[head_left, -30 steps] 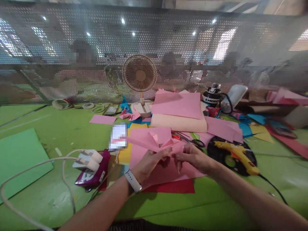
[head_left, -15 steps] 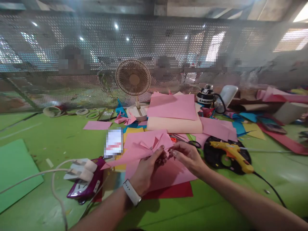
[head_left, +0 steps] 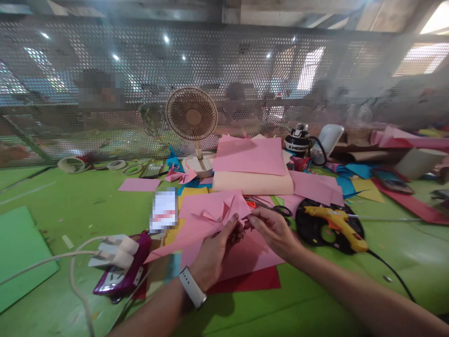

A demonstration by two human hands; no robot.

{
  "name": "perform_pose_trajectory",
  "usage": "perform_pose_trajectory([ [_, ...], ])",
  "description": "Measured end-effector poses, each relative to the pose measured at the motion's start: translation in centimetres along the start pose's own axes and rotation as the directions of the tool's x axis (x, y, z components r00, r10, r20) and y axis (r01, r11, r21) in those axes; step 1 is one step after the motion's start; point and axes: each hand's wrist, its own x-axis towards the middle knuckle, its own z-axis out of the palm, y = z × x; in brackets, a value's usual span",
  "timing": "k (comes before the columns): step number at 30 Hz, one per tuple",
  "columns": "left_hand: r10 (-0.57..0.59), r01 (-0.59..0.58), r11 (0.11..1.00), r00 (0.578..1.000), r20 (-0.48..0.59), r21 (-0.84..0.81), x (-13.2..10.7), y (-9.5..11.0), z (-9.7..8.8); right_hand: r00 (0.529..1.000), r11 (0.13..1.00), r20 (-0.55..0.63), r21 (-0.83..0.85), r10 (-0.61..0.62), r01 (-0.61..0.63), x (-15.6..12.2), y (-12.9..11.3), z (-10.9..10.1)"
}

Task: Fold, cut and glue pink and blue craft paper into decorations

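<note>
**Folded pink paper (head_left: 210, 226) held up between two hands**

We see both forearms come in low, one from seven o'clock, one from four, and meet just above the pink sheet (head_left: 261, 255) on the green table (head_left: 301, 304).

Our left hand (head_left: 215, 252) wears a white wristband (head_left: 192, 287). Its thumb lies along the top, pointing to one o'clock, while the fingers curl underneath, so it has the folded paper clamped near the middle creases. Our right hand (head_left: 273, 231) reaches across towards ten o'clock, wrist fairly straight, with thumb and forefinger pinching the paper's right-hand corner. Its other fingers bend in below, in shadow; we cannot tell whether they touch anything.

The paper's long tapering tip points to eight o'clock, and raised flaps stand up around its middle.

Reading from the hands, we have a yellow glue gun (head_left: 338, 224) at three o'clock on a black round mat (head_left: 308, 236), a fan (head_left: 192, 117) at eleven, and a purple power strip (head_left: 142, 248) at eight.
</note>
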Motion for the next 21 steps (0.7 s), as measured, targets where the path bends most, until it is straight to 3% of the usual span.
perform_pose_trajectory([
  [7, 0.016, -0.015, 0.999, 0.999, -0.032, 0.051, -0.4, 0.3, 0.5, 0.998, 0.988, -0.016, -0.143, -0.058, 0.055, -0.1, -0.2, 0.2],
  [12, 0.013, -0.011, 0.999, 0.998, -0.066, 0.031, -0.3, 0.0, 0.4, 0.995, 0.999, -0.097, -0.034, 0.018, -0.022, -0.3, -0.1, 1.2],
  [16, 0.039, -0.029, 0.993, 0.996, -0.082, 0.111, -0.1, -0.3, -0.1, 0.990, 0.996, -0.110, 0.025, 0.091, -0.089, -0.3, 0.1, 1.2],
  [21, 0.131, -0.133, 0.962, 0.991, 0.022, 0.239, -0.2, -0.1, -0.3, 1.000, 1.000, -0.018, 0.017, 0.017, -0.016, -0.5, 0.0, 0.3],
])
